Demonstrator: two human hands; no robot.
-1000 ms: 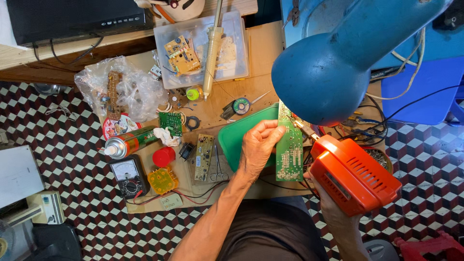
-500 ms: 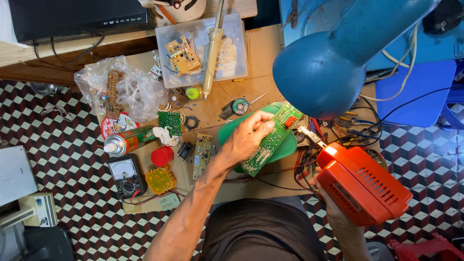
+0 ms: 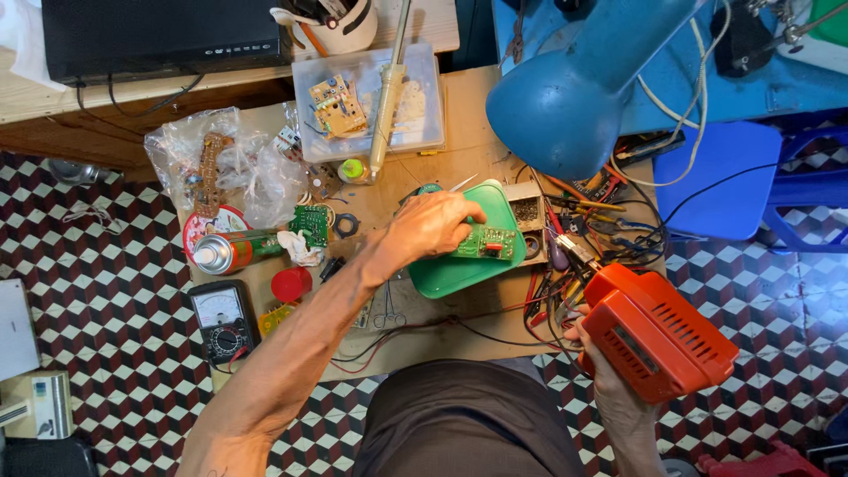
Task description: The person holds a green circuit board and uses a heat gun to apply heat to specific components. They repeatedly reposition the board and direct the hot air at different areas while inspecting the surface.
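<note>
My left hand [image 3: 430,226] rests on a green circuit board [image 3: 488,241] that lies flat on a green plastic lid [image 3: 450,269] on the small wooden workbench [image 3: 477,141]. Its fingers press the board's left end. My right hand [image 3: 609,384] grips the underside of an orange box-shaped casing [image 3: 658,334], held off the bench's right front corner, above the floor. Thin wires [image 3: 552,296] run from the casing towards the bench.
A blue desk lamp [image 3: 574,97] hangs over the bench's right side. A clear tray [image 3: 424,132] with a soldering iron [image 3: 389,97], a spray can [image 3: 234,250], a multimeter [image 3: 223,320], a plastic bag of parts [image 3: 225,163] and tangled wires [image 3: 592,212] crowd the bench. A blue stool [image 3: 720,181] stands at right.
My left hand has laid the green circuit board down from upright to flat on the green lid. The orange casing has dropped lower and further right.
</note>
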